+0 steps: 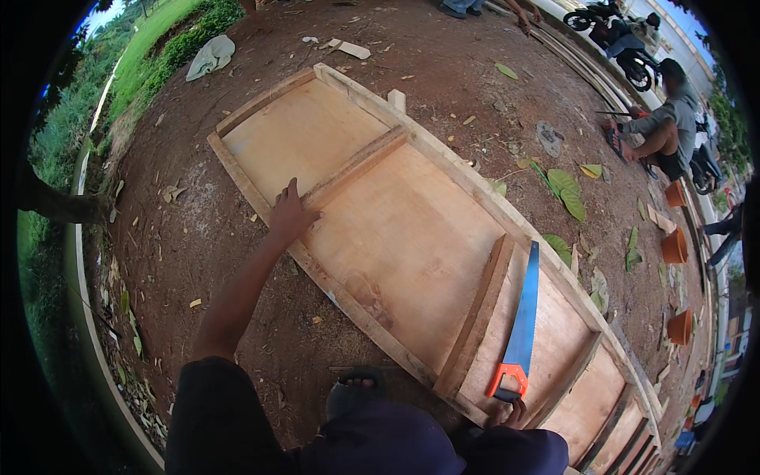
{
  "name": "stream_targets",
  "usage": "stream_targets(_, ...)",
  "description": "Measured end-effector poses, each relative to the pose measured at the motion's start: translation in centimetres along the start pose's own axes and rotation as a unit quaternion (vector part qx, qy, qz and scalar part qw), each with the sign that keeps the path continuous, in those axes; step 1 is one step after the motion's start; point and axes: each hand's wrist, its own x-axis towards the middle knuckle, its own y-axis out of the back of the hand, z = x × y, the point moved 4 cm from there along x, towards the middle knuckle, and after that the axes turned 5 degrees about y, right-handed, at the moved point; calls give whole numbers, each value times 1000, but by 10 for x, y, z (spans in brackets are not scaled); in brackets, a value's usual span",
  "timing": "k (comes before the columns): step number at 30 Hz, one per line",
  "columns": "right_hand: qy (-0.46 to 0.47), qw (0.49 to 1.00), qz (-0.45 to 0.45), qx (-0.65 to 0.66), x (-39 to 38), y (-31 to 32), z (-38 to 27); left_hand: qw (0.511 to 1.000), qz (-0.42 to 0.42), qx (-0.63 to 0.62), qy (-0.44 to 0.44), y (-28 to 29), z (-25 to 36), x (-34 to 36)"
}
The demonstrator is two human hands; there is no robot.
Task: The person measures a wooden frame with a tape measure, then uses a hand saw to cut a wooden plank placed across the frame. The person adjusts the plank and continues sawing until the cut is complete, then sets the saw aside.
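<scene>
Both hands on wooden panel [412, 237]: left hand [290, 212] flat, right hand [508, 413] by saw [518, 328]

**Bare earth ground with a long wooden panel lying on it**

The ground [443, 71] is reddish-brown dirt, scattered with dry leaves and wood scraps. A long plywood panel [412, 237] framed with timber battens lies flat on it, running from upper left to lower right. A blue handsaw [520, 326] with an orange handle rests on the panel near its lower end. Large green leaves [566, 190] lie on the dirt just beside the panel's right edge. Orange pots [675, 247] stand further right. A crumpled pale cloth [210, 55] lies at upper left.
</scene>
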Motion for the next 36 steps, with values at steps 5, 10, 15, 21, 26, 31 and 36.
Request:
stream_targets(5,-46,999,2,5,-5,5,-2,985,-9,-105,-134,10,63,-89)
stream_targets(10,-18,1000,21,2,-6,0,1,903,-310,-269,-123,-47,154,-241)
stream_targets(15,-22,1000,2,8,-5,-2,11,895,-356,-247,-105,-120,239,-296)
stream_targets(21,-57,998,-33,0,18,10,-24,864,-427,-261,-50,-139,260,-310)
stream_targets(26,-56,998,-29,-3,16,19,-23,882,-356,-292,-96,-171,258,-321)
stream_targets(31,-85,996,-32,0,11,21,-30,870,-352,-329,-106,-177,248,-316)
stream_targets(36,-110,994,-28,2,15,21,-39,875,-327,-345,-96,-171,242,-308)
